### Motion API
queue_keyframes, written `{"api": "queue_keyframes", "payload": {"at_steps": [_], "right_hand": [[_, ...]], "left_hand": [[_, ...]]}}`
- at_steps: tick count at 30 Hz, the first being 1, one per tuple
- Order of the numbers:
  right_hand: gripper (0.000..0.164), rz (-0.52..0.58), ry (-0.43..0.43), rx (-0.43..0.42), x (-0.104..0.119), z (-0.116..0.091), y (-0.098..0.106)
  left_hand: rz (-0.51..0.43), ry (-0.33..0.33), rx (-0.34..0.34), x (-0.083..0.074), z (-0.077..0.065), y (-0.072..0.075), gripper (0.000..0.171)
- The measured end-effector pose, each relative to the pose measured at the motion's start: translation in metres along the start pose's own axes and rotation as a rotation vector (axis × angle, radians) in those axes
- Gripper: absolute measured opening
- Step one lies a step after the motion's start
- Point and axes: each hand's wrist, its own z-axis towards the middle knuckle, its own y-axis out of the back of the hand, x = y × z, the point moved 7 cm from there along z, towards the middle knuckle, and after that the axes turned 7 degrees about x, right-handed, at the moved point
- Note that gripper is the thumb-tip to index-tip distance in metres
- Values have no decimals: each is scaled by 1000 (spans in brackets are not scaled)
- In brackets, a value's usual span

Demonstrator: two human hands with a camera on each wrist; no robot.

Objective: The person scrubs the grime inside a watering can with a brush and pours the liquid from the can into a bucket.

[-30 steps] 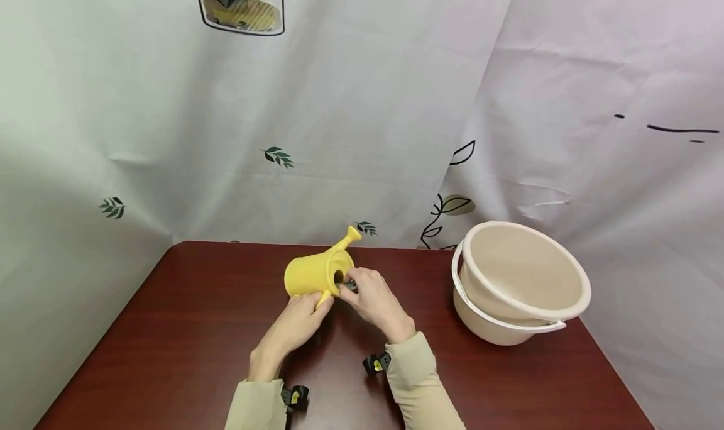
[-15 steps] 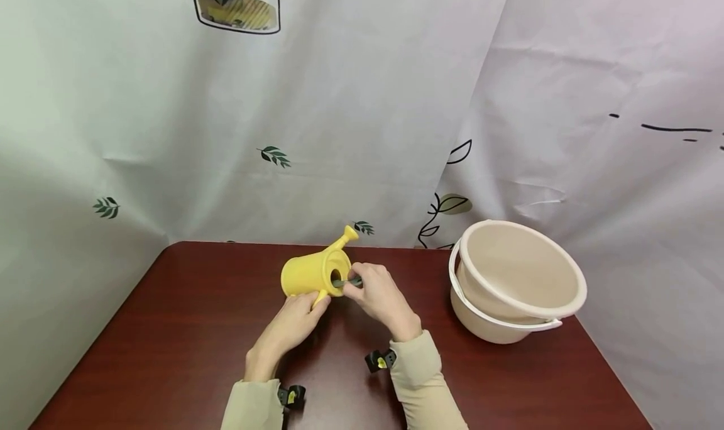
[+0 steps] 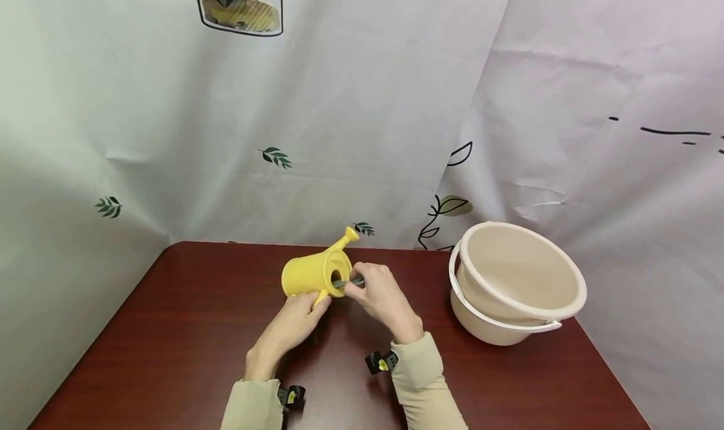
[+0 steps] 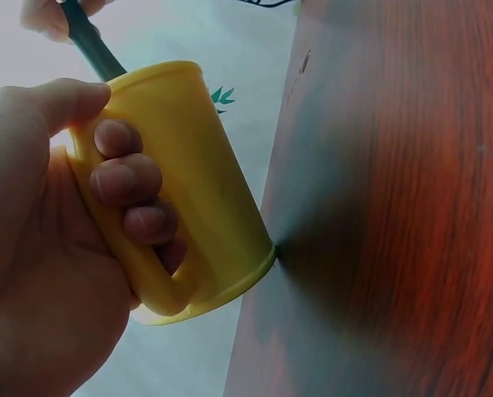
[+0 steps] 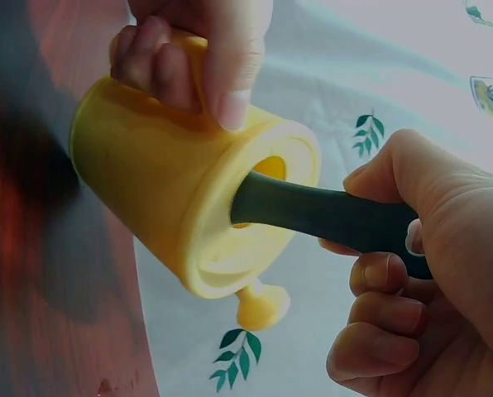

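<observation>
A yellow watering can (image 3: 305, 275) is tipped onto its side above the table, its spout pointing up and right in the head view. My left hand (image 3: 291, 323) grips its handle, fingers curled round it and thumb near the rim, as the left wrist view (image 4: 56, 215) of the hand shows. From the can's round opening sticks a dark green handle (image 5: 321, 215) with a hole near its end; whatever lies at its inner end is hidden inside the can. My right hand (image 3: 384, 301) pinches this handle between thumb and fingers, just right of the opening.
Two cream buckets (image 3: 520, 266), one nested tilted in the other, stand at the right of the dark red-brown table (image 3: 186, 329). A pale cloth with leaf prints (image 3: 362, 103) hangs behind the table's back edge. Black cameras (image 3: 292, 396) sit at both wrists.
My right hand has drawn slightly right, away from the can, and more of the dark green handle shows. The left hand keeps its grip, and the can stays almost in place.
</observation>
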Motion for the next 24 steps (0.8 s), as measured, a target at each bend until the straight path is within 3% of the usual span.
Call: {"api": "queue_keyframes", "payload": {"at_steps": [24], "right_hand": [[6,-17,7,47,-5,4,-31]], "left_hand": [[-5,8,9,-2,-2,1,37]]}}
